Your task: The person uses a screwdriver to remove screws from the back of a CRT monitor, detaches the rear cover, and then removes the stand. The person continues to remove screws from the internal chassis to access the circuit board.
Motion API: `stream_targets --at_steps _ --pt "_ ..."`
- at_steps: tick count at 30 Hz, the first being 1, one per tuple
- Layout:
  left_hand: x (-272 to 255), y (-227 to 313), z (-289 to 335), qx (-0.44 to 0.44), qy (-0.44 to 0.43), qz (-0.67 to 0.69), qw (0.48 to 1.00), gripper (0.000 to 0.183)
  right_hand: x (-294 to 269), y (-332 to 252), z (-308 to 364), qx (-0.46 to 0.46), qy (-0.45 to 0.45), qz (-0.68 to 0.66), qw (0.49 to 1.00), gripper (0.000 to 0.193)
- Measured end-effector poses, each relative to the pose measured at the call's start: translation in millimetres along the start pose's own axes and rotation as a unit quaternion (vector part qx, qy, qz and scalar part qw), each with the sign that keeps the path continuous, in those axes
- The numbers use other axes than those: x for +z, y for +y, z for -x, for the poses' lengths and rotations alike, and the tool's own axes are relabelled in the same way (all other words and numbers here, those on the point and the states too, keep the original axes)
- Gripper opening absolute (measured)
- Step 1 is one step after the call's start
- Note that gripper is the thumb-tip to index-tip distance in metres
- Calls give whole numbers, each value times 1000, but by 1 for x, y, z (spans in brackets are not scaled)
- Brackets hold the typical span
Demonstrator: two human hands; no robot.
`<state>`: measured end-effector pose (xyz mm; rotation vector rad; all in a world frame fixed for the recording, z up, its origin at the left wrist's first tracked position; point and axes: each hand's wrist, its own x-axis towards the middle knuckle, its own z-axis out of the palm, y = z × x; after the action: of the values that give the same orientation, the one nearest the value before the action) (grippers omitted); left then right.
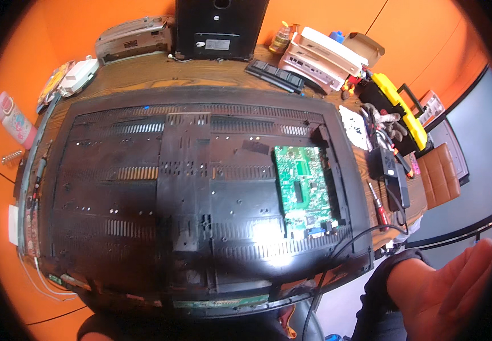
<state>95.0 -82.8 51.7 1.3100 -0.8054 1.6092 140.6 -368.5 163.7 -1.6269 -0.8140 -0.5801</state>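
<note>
A thin black cord point(359, 232) crossing the lower-right corner of the large slotted black plastic panel point(115, 193) could snag if an arm caught it. Glossy under glare, the panel fills the frame's centre, a rectangular green circuit board point(318, 190) exposed at its right. Lower right, the right hand point(447, 290) is empty, fingers extended, close together; the left hand's I can't tell.

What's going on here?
A large black vented panel lies flat on a wooden table, with a green circuit board on its right part. The person's right hand is open and looks empty, off to the right of the panel's near corner; the left hand is out of view. A red-handled screwdriver lies beside the panel, and a black cable crosses its near right corner.
</note>
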Motion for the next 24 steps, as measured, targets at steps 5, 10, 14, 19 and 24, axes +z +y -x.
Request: stream_targets --at_steps 5,10,14,19,24 --pt "-13 16 36 89 56 28 994 20 24 15 -19 16 -50 45 998 44" --pt "-20 37 68 101 74 86 988 19 44 10 -35 20 -113 141 983 46" --pt "-14 41 61 -79 -241 -36 967 14 32 2 -31 82 19 254 964 47" --pt "18 33 49 -200 -536 -137 809 31 -1 48 -21 140 138 -114 974 75" --pt "34 27 52 -172 -585 -197 768 42 -9 77 -14 281 166 4 945 96"
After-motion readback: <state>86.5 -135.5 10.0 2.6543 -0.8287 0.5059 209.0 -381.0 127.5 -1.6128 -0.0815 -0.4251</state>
